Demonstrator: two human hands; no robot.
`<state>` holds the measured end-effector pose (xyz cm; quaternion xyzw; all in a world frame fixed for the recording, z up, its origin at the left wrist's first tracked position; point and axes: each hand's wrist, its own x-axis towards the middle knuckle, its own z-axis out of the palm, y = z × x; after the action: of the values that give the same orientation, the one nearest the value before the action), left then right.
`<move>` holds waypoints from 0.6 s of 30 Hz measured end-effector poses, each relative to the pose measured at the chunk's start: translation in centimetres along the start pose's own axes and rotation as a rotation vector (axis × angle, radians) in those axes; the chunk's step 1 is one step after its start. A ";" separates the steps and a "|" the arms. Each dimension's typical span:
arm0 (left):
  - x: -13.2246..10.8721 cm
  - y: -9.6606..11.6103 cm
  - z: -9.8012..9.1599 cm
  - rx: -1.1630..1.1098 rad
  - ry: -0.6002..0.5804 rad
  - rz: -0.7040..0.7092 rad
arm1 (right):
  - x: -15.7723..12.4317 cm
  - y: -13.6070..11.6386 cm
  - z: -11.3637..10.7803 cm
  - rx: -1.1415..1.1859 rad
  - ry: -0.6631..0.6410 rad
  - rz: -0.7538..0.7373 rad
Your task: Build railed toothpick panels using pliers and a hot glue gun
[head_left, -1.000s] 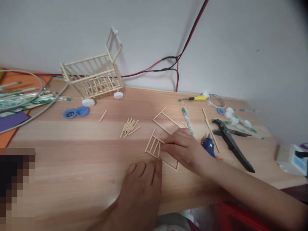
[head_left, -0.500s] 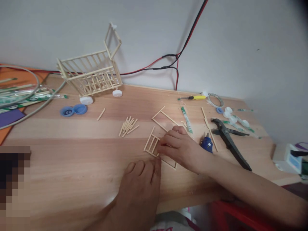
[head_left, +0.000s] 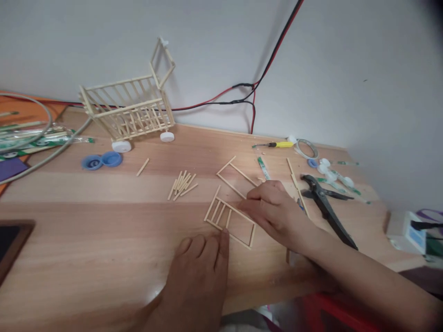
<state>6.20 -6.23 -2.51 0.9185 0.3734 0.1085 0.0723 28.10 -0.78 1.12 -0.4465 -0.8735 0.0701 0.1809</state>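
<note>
A flat frame of thin wooden sticks lies on the wooden table, with three short rungs at its left end. My left hand lies flat, fingers stretched, and its fingertips press the frame's near rail. My right hand rests at the frame's far right side with fingers curled together; I cannot make out anything in them. A second, bare stick frame lies just behind. A loose bunch of short sticks lies to the left.
A stick-built cart with white wheels stands at the back left, blue caps before it. Black pliers, a yellow screwdriver, a tape roll and white caps lie right. Red and black wires hang on the wall.
My right hand has drawn back to the right, uncovering the frame and hiding the blue glue gun. The view has shifted slightly. My left hand stays on the near rail.
</note>
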 end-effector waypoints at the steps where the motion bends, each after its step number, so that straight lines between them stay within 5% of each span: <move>1: 0.0 0.0 0.0 0.004 0.000 -0.001 | 0.0 0.0 -0.2 0.001 -0.026 0.043; 7: 0.0 0.1 0.2 0.034 0.009 -0.006 | 0.5 -0.4 0.0 0.036 -0.253 0.126; 18: 0.2 0.0 0.0 0.018 -0.036 -0.005 | 1.2 -0.8 0.2 0.041 -0.248 -0.046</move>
<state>6.38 -6.10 -2.47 0.9200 0.3752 0.0886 0.0711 26.78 -0.26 1.43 -0.4106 -0.8975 0.1384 0.0823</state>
